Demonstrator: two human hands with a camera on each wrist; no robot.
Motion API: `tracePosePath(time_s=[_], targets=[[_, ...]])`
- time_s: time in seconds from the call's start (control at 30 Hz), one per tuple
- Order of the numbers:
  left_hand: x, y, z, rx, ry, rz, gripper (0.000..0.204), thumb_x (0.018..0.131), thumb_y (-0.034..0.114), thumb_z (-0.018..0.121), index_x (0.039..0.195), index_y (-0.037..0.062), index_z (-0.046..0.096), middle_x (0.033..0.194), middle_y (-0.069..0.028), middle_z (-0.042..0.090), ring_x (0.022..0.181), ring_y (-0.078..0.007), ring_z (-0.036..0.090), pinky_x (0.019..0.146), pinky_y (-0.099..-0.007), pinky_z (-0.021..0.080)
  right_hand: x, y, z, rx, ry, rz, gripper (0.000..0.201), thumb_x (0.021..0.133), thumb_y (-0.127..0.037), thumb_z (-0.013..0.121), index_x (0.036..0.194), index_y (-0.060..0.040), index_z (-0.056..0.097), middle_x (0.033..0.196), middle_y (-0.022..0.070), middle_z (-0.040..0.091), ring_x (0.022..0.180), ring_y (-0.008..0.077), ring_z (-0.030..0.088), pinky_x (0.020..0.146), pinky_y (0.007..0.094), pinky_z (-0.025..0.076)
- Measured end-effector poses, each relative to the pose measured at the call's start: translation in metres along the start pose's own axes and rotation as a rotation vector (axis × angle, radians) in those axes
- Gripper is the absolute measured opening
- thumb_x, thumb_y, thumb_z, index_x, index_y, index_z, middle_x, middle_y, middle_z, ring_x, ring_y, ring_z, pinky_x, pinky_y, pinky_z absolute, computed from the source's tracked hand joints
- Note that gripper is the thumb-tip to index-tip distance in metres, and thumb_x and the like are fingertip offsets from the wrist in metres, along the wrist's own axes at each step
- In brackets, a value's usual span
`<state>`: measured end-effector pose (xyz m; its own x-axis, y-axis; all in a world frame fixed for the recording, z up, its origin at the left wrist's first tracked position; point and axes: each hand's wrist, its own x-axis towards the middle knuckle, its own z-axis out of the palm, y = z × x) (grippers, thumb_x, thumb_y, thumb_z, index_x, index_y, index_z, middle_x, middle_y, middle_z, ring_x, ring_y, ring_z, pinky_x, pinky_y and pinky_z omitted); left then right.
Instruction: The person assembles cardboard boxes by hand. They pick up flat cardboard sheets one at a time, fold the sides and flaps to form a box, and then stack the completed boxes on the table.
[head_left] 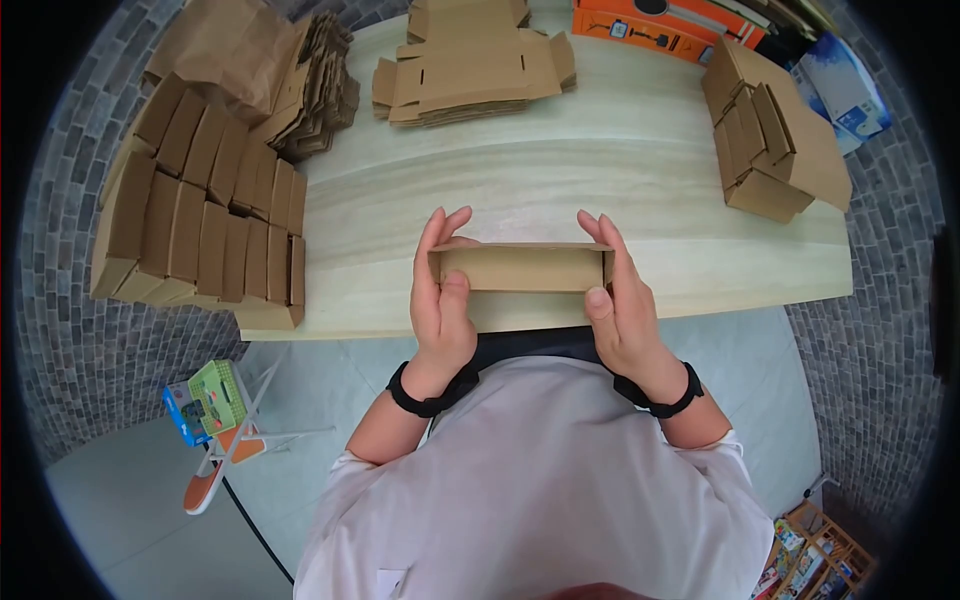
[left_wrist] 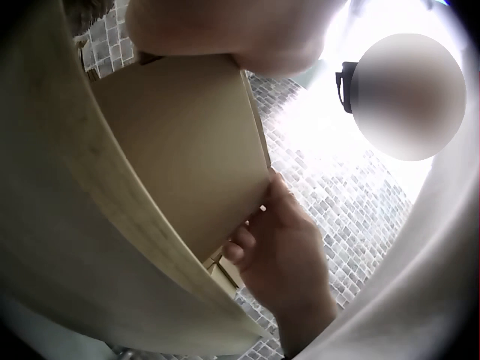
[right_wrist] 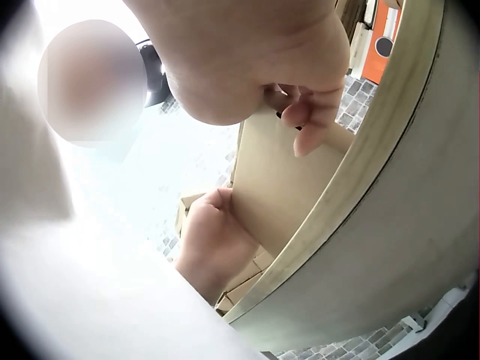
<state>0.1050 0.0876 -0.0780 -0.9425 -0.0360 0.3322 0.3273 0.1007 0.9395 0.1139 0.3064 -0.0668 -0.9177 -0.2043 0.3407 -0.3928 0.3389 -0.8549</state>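
Between my two hands is a small open cardboard box (head_left: 522,270), held near the table's front edge. At its left end, my left hand (head_left: 440,320) grips the side wall, with the thumb over the near edge and the fingers along the outside. My right hand (head_left: 628,325) holds the opposite end in a similar way, its thumb at the near right corner. Seen from the left wrist, the box's broad brown face (left_wrist: 187,150) spans from one hand to the other. In the right wrist view, curled fingertips of the right hand (right_wrist: 255,60) lie against the cardboard.
Several folded boxes (head_left: 190,220) stand in rows on the left of the table (head_left: 450,180). Behind them lie flattened cartons (head_left: 320,90); more flat cardboard blanks (head_left: 480,70) are stacked at the back. A larger carton (head_left: 770,130) holding folded boxes sits on the right.
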Motion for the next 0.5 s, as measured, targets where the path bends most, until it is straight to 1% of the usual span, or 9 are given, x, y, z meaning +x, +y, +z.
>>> tracePosePath(time_s=[0.07,0.1,0.17,0.27,0.3,0.33,0.4,0.43,0.5], targets=[[0.001,-0.004,-0.002,0.002,-0.012,0.014,0.062,0.103,0.032,0.044,0.151,-0.0044,0.029,0.130,-0.0220,0.056,0.127,-0.0279,0.049,0.107,-0.0418,0.036,0.000,0.000,-0.003,0.056,-0.029,0.043,0.061,0.106,-0.042,0.040,0.149,0.0012,0.033,0.148,0.0210,0.047,0.121,0.0372,0.057,0.099,0.0367,0.045],[0.002,-0.007,-0.004,0.028,-0.048,0.059,0.063,0.103,0.033,0.043,0.151,-0.0051,0.027,0.129,-0.0220,0.056,0.126,-0.0282,0.049,0.108,-0.0425,0.036,-0.001,0.000,-0.005,0.061,-0.031,0.045,0.061,0.106,-0.042,0.040,0.149,0.0012,0.033,0.148,0.0210,0.047,0.121,0.0372,0.057,0.099,0.0367,0.045],[0.002,-0.010,-0.011,0.082,-0.067,0.102,0.064,0.104,0.034,0.042,0.152,-0.0059,0.026,0.127,-0.0219,0.056,0.125,-0.0284,0.050,0.108,-0.0431,0.036,-0.001,0.001,-0.007,0.080,-0.096,0.156,0.062,0.106,-0.044,0.040,0.148,0.0003,0.035,0.147,0.0209,0.047,0.119,0.0357,0.058,0.098,0.0366,0.046],[0.000,-0.011,-0.014,0.090,-0.113,0.118,0.065,0.105,0.034,0.040,0.153,-0.0063,0.021,0.128,-0.0223,0.056,0.126,-0.0301,0.049,0.110,-0.0443,0.034,0.000,-0.001,-0.004,0.139,-0.056,0.143,0.064,0.105,-0.046,0.041,0.148,0.0005,0.036,0.146,0.0212,0.048,0.118,0.0344,0.058,0.098,0.0366,0.046],[0.000,-0.009,-0.014,0.081,-0.141,0.112,0.065,0.106,0.034,0.039,0.153,-0.0066,0.020,0.127,-0.0222,0.056,0.127,-0.0306,0.049,0.111,-0.0448,0.033,0.001,0.000,-0.002,0.079,-0.038,0.098,0.067,0.105,-0.050,0.036,0.149,0.0000,0.035,0.146,0.0218,0.048,0.115,0.0342,0.059,0.097,0.0367,0.046],[0.001,-0.009,-0.015,0.070,-0.172,0.108,0.065,0.106,0.033,0.038,0.153,-0.0068,0.018,0.127,-0.0222,0.056,0.127,-0.0311,0.049,0.112,-0.0452,0.032,0.002,0.002,0.000,0.082,-0.043,0.094,0.067,0.105,-0.050,0.036,0.149,0.0000,0.035,0.146,0.0218,0.048,0.115,0.0342,0.059,0.097,0.0367,0.046],[0.000,-0.012,-0.017,0.108,-0.172,0.130,0.065,0.106,0.033,0.038,0.153,-0.0069,0.017,0.127,-0.0224,0.056,0.126,-0.0308,0.049,0.111,-0.0457,0.032,0.000,0.006,0.001,0.145,-0.004,0.041,0.073,0.104,-0.057,0.031,0.150,-0.0005,0.035,0.144,0.0202,0.049,0.101,0.0271,0.061,0.088,0.0329,0.049],[0.000,-0.013,-0.018,0.143,-0.177,0.153,0.065,0.107,0.033,0.037,0.154,-0.0069,0.016,0.128,-0.0227,0.055,0.126,-0.0304,0.050,0.111,-0.0461,0.033,0.000,0.005,0.000,0.144,-0.006,0.040,0.073,0.104,-0.057,0.031,0.150,-0.0005,0.035,0.144,0.0202,0.049,0.101,0.0271,0.061,0.088,0.0329,0.049],[0.001,-0.014,-0.017,0.136,-0.175,0.159,0.066,0.107,0.034,0.038,0.154,-0.0052,0.015,0.131,-0.0232,0.054,0.125,-0.0301,0.050,0.110,-0.0466,0.034,0.001,0.000,-0.005,0.277,-0.051,0.203,0.080,0.102,-0.064,0.028,0.151,-0.0001,0.037,0.138,0.0155,0.053,0.088,0.0173,0.056,0.078,0.0279,0.049]])
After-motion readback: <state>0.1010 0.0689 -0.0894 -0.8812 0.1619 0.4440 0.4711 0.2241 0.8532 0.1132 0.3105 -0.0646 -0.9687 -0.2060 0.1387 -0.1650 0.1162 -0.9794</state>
